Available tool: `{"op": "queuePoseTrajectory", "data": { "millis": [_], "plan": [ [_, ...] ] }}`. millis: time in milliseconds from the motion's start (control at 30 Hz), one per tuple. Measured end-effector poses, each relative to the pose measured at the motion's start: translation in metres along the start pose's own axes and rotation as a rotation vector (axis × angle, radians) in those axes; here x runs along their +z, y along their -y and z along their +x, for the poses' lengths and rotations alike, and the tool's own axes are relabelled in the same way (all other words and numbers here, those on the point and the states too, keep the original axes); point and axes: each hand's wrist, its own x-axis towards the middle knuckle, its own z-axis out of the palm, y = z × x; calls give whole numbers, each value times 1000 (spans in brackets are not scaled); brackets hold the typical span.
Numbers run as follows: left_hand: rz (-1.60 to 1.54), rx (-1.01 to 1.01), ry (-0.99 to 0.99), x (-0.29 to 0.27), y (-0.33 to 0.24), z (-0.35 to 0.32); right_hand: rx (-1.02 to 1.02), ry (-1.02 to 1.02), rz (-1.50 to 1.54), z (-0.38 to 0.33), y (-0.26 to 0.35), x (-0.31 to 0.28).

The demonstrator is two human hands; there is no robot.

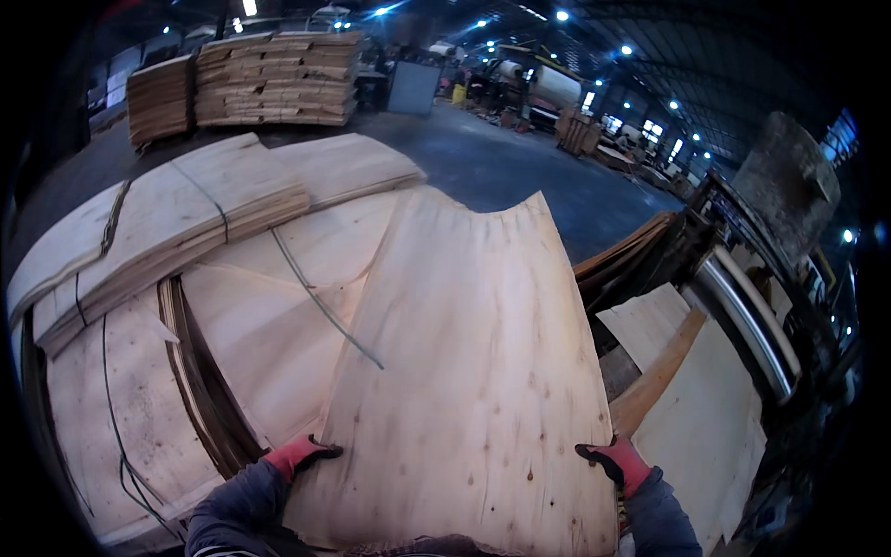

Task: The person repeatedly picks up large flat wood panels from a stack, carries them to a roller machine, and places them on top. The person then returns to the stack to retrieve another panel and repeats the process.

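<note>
A large pale wood veneer sheet (pixel 464 362) with small dark knots stretches out in front of me, its far end curling up at the corners. My left hand (pixel 302 455), in a red and black glove, is closed on the sheet's left edge, thumb on top. On the right edge, my right hand (pixel 620 462) grips in the same way, in a matching glove. The fingers under the sheet are hidden. Left of it, a green strap (pixel 320 302) lies across another veneer stack (pixel 251 343), partly covered by the held sheet.
Strapped veneer bundles (pixel 158 218) are piled at the left. To the right stands a machine with a shiny metal roller (pixel 747 320), and loose veneer pieces (pixel 701 418) lie before it. Tall veneer stacks (pixel 278 79) stand at the far left, across the dark floor (pixel 492 153).
</note>
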Motion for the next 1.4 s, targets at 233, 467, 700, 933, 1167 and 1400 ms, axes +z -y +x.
{"op": "queuePoseTrajectory", "data": {
  "millis": [233,467,700,933,1167,1400],
  "plan": [
    [47,-51,-91,20,-2,-8,-36,-91,-78,-92,15,16],
    [-80,157,-3,59,-39,-19,90,-226,-112,-166,23,8],
    [-49,288,210,129,-102,14,167,-462,7,-229,-23,-37],
    [29,453,409,271,-163,61,132,-856,-1,-263,-124,-111],
    [242,618,571,446,-248,150,155,-968,227,-249,-225,-266],
    [1296,898,87,589,-218,238,649,-964,-751,-162,-319,-391]
  ]
}}
